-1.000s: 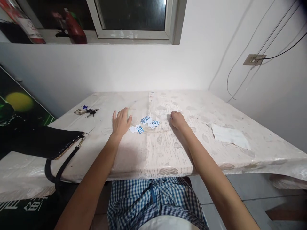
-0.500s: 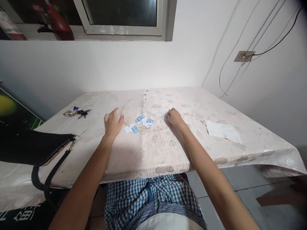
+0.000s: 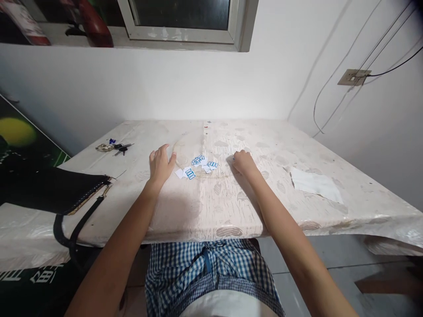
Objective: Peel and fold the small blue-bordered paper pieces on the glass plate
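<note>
Several small white paper pieces with blue printed outlines lie loosely heaped on the table; a blue-printed piece point(image 3: 190, 173) is at the near left of the heap, and another point(image 3: 212, 164) at its right. Just left of them my left hand point(image 3: 161, 164) rests on the tablecloth, fingers spread, holding nothing. To the right of the heap, my right hand point(image 3: 243, 161) is closed with its fingertips down at the table. A sliver of blue shows at those fingertips, from a small blue-printed paper piece mostly hidden by the hand.
A patterned cloth under clear plastic covers the table point(image 3: 228, 207). Keys point(image 3: 122, 148) and a black bag point(image 3: 53, 187) lie on the left, a white torn sheet point(image 3: 315, 184) on the right. A wall stands behind, with a socket point(image 3: 354, 77) and hanging cables.
The whole view has shifted a little, so things sit further right. My right hand has curled further over the small piece, less of which shows. My left hand keeps its place beside the heap.
</note>
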The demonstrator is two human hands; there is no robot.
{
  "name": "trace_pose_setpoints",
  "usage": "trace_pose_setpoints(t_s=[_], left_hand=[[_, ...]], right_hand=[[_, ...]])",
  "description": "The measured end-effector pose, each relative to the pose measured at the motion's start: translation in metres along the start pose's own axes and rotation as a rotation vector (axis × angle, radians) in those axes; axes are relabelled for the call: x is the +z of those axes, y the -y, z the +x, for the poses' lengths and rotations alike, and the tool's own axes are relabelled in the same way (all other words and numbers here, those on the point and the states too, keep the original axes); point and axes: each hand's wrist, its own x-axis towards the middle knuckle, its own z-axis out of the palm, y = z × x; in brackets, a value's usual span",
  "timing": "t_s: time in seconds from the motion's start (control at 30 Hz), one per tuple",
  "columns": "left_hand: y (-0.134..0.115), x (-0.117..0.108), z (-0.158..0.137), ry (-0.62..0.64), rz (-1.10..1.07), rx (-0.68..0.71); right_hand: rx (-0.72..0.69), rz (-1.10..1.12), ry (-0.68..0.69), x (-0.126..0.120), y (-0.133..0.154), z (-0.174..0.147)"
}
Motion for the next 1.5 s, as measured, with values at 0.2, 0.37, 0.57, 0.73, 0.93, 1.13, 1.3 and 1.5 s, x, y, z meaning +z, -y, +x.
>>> trace_pose_setpoints(t_s=[0.2,0.37,0.57,0.73,0.93,1.13,1.3,1.5], left_hand=[[0.000,-0.001,0.000,0.000,-0.006,0.026],[0.000,0.000,0.000,-0.001,-0.018,0.037],[0.000,-0.001,0.000,0.000,-0.036,0.029],[0.001,-0.001,0.000,0.007,-0.063,0.012],[0.003,0.001,0.000,0.014,-0.108,0.004],[0.004,0.003,-0.001,0.021,-0.158,-0.001],[-0.008,0.001,0.003,-0.013,-0.317,0.036],[-0.072,-0.003,0.010,0.394,-0.861,0.037]], right_hand=[[-0.016,-0.008,-0.021,-0.001,-0.001,-0.002],[-0.047,0.045,-0.064,-0.004,-0.014,-0.002],[-0.022,0.210,-0.090,-0.001,-0.028,0.001],[0.003,0.227,-0.070,-0.002,-0.025,-0.001],[-0.095,0.097,-0.092,-0.004,-0.012,-0.009],[-0.041,0.247,-0.154,0.000,-0.012,-0.006],[-0.093,1.023,-0.145,-0.007,0.000,-0.004],[-0.093,1.704,0.130,-0.031,0.034,-0.008]])
